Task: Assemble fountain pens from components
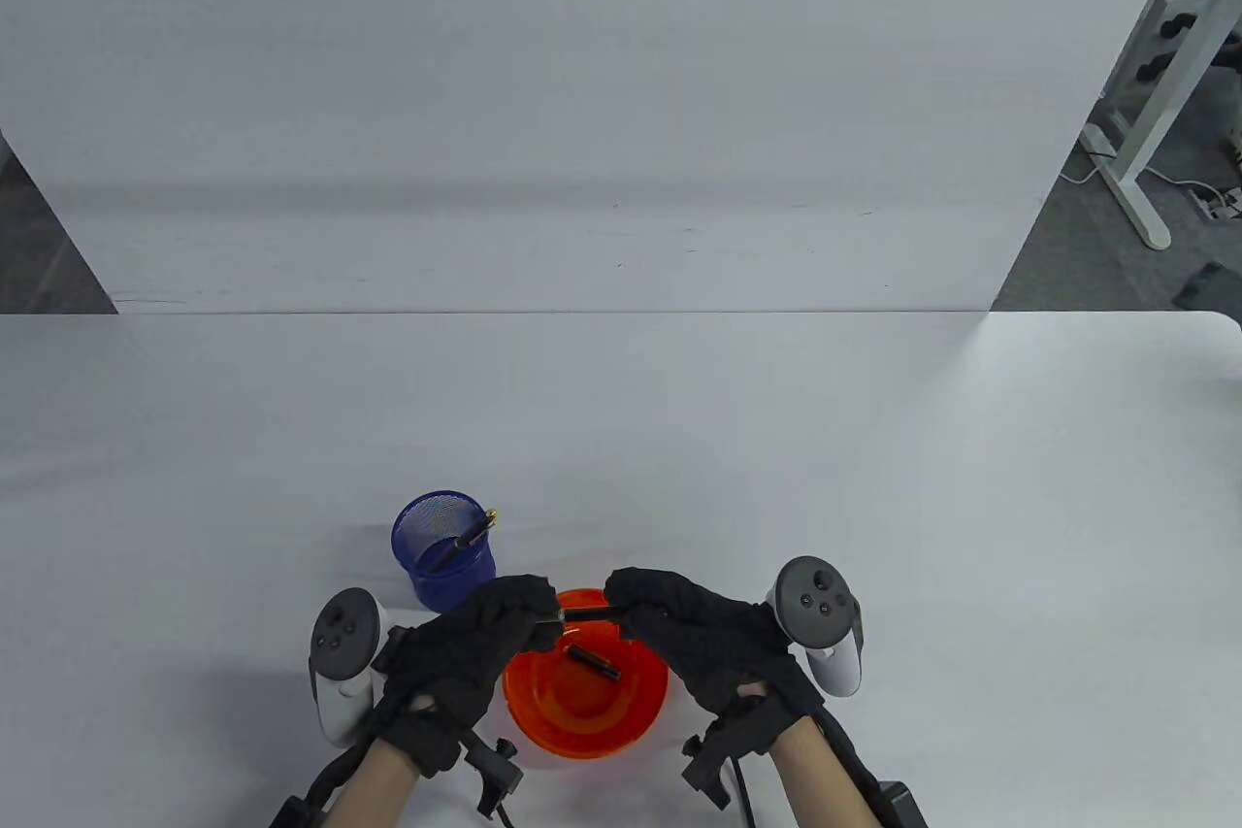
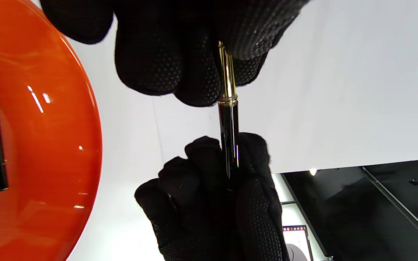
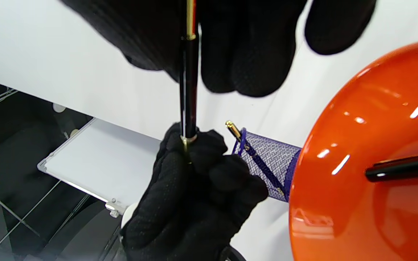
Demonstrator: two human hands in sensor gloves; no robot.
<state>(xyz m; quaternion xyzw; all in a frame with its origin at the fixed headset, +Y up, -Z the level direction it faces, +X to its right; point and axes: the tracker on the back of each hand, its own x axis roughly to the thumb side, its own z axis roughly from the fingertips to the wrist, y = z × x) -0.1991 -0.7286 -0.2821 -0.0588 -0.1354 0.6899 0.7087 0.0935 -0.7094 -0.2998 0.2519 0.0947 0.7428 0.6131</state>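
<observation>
Over the glossy orange plastic bowl (image 1: 543,721) I held a slim black fountain pen with gold trim (image 1: 592,613) level between both hands, left hand (image 1: 466,653) fingers clamped on the gold-ringed end, right hand (image 1: 708,648) fingers closed round the black barrel end. Risk as I judged it: parts joined off-axis could jam or cross-thread; a slack grip on the slick barrel could drop it into the bowl onto the short black pen part (image 1: 593,662) lying there. One finished black pen (image 1: 464,539) leaned in the blue mesh cup (image 1: 441,566). No brand, label or writing was readable anywhere
</observation>
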